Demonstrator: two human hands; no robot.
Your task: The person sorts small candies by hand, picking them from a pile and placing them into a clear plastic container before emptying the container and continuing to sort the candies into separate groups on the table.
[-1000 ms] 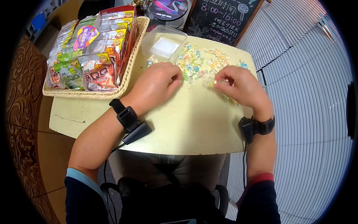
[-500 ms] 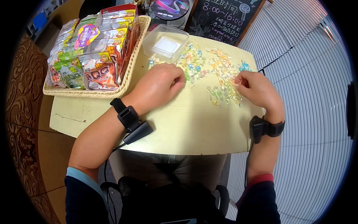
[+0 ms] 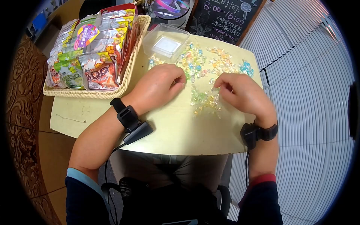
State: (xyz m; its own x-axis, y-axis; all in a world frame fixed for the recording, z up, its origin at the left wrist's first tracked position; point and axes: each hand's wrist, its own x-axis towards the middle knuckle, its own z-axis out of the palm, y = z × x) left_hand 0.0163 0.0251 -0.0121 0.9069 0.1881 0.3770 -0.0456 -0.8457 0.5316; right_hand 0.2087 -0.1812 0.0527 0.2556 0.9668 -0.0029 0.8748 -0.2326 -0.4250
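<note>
Small wrapped candies in clear, twisted wrappers lie loose across the pale yellow table [image 3: 168, 131]. My left hand [image 3: 161, 84] rests on the tabletop, fingers curled inward beside the mixed-colour candies [image 3: 195, 62]; what is inside the curl is hidden. Bent fingers of my right hand [image 3: 243, 93] touch the right edge of the green and yellow candies [image 3: 204, 101]; whether they pinch one cannot be seen. Beyond that hand are orange candies [image 3: 221, 58] and a blue cluster [image 3: 246, 68]. A clear plastic box [image 3: 165, 43] stands behind my left hand.
A wicker basket [image 3: 129, 75] full of packaged snacks [image 3: 99, 71] takes up the table's left side. Behind the table stands a chalkboard [image 3: 221, 22] with writing. White slatted blinds [image 3: 307, 112] run along the right. Black devices with cables are strapped to both wrists.
My right hand has moved left and slightly toward me, and the green and yellow candies have shifted left with it, away from the orange ones. The left hand stays put.
</note>
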